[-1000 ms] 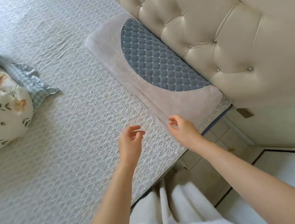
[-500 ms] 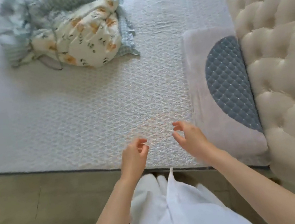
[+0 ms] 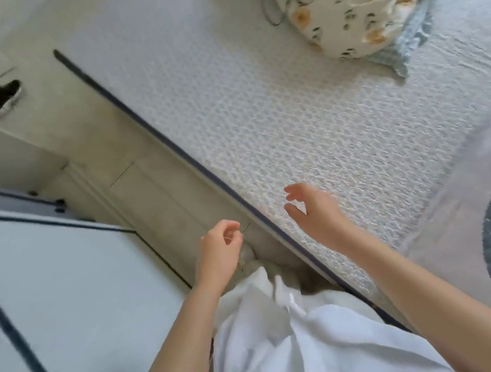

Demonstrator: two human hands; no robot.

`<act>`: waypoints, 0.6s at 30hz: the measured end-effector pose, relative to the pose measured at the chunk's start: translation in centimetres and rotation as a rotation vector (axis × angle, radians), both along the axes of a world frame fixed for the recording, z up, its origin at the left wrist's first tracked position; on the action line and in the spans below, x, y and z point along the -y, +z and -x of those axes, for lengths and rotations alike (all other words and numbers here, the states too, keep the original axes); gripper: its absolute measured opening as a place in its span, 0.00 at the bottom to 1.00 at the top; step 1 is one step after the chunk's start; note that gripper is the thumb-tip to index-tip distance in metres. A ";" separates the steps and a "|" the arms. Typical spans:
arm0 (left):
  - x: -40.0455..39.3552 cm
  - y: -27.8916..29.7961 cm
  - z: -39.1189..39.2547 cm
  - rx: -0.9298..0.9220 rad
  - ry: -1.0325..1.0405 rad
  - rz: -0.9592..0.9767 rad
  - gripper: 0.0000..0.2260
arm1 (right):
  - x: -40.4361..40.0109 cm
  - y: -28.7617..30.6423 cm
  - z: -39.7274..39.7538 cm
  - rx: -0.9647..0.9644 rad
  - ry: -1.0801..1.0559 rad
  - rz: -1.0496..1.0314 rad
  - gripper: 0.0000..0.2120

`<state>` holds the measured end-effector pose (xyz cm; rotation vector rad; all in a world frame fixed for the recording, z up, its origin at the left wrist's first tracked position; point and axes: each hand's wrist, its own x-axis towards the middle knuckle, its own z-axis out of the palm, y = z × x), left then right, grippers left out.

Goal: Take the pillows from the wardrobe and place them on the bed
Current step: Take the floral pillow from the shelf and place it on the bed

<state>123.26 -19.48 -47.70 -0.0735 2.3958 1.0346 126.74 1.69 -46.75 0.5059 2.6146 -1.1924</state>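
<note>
- Standing beside the bed (image 3: 256,96), a person in white clothing (image 3: 308,350) looks down along its dark-piped edge, which runs diagonally from upper left to lower right.
- Left hand (image 3: 220,252): held over the floor (image 3: 139,156) just off the bed edge, fingers loosely curled toward the thumb; motion blur makes it hard to say, but they appear to grasp nothing.
- Right hand (image 3: 312,211): held over the textured bed cover near its edge, fingers spread and slightly bent, palm empty.
- Pillow (image 3: 453,235): lies flat on the bed at the right margin, pale plush with a grey quilted panel; only part of it is in view, well apart from both hands.
- Floral bundle (image 3: 354,3): a crumpled cream fabric with orange flowers and a blue checked border sits on the bed at top right, away from the pillow.
- White panel (image 3: 65,305) with dark trim lines fills the lower left, beside the tiled floor.
- Dark shoe (image 3: 1,95): visible at the far left edge on the floor, belonging to another person's foot.
</note>
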 end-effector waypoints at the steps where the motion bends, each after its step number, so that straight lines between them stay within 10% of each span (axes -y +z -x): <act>1: 1.3 0.1 0.2 0.004 0.043 -0.005 0.07 | 1.0 0.0 1.0 0.000 0.034 0.001 0.17; 18: 22.2 3.8 13.6 -0.171 0.587 0.177 0.08 | 22.6 1.3 22.7 -0.057 0.553 0.151 0.15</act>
